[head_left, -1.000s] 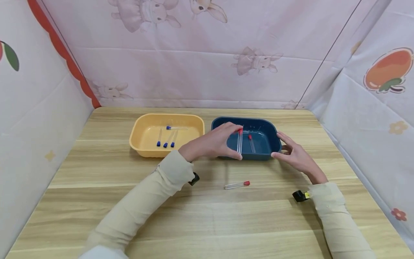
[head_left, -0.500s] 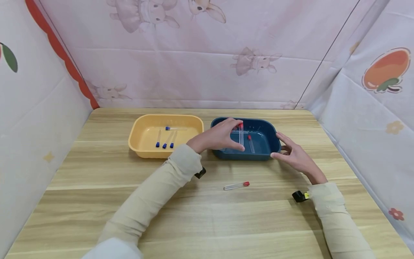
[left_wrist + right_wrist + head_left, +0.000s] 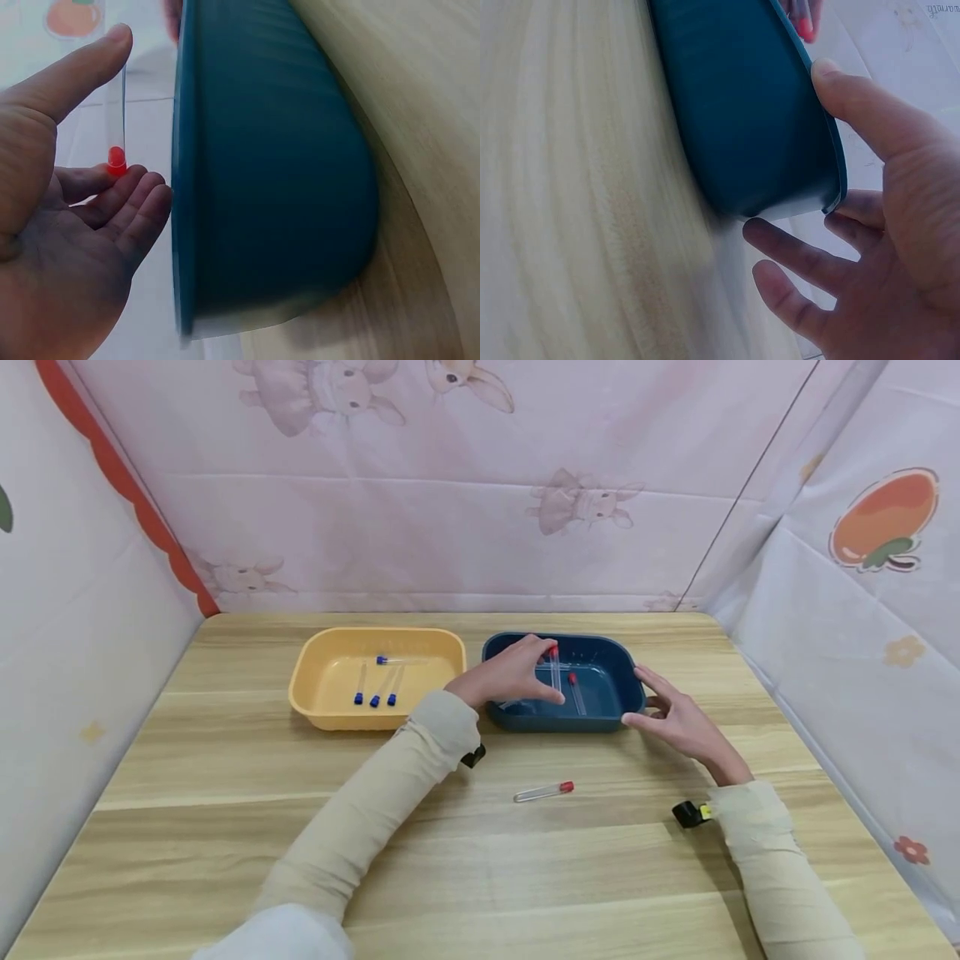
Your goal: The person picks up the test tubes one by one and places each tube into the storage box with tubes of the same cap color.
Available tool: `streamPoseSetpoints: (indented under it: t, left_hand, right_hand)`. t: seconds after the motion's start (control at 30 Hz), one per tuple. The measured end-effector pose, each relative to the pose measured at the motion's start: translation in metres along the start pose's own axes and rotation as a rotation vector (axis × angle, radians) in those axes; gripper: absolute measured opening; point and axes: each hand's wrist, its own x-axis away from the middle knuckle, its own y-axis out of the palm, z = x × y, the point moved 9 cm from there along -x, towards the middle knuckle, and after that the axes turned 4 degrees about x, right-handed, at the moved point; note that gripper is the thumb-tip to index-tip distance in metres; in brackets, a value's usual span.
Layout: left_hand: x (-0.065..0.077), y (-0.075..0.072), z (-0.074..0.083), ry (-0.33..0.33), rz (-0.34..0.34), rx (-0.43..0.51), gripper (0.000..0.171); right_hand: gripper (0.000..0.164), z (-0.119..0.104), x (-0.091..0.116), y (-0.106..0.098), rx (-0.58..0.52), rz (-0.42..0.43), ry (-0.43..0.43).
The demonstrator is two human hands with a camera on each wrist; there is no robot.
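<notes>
In the head view my left hand [image 3: 513,675] holds a clear test tube [image 3: 556,670] with a red cap over the dark blue basin [image 3: 517,723], pinched lengthwise between thumb and fingers. The left wrist view shows its red cap [image 3: 117,160] against the fingertips and its other end at the thumb. At the basin's right corner, my right hand [image 3: 686,725] grips the rim, thumb in front and fingers along the side. Another red-capped tube [image 3: 576,693] lies inside the basin. One more red-capped tube [image 3: 542,792] lies on the table in front.
Left of the blue basin stands a yellow basin [image 3: 345,722] holding several test tubes with blue caps [image 3: 392,699]. Both stand on the wood-grain table [image 3: 495,877], near its back edge. Printed cloth walls [image 3: 420,535] enclose the back and sides.
My left hand has moved forward with its test tube, from the basin's front rim to over its inside. My right hand stays at the corner. The head view has shifted slightly.
</notes>
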Motion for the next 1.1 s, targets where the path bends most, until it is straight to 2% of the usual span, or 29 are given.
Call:
streamPoseSetpoints:
  t: [0.43, 0.67, 1.1]
  left_hand:
    - [-0.024, 0.017, -0.017, -0.065, 0.012, -0.07, 0.092]
    - [-0.031, 0.025, -0.022, -0.085, 0.016, -0.155, 0.093]
    - [-0.042, 0.037, -0.026, -0.089, -0.012, -0.219, 0.096]
  right_hand:
    - [0.088, 0.002, -0.002, 0.0, -0.017, 0.003, 0.005]
    - [0.089, 0.003, -0.002, 0.0, -0.024, 0.0, 0.008]
    - [0.089, 0.004, -0.002, 0.0, -0.016, -0.005, 0.012]
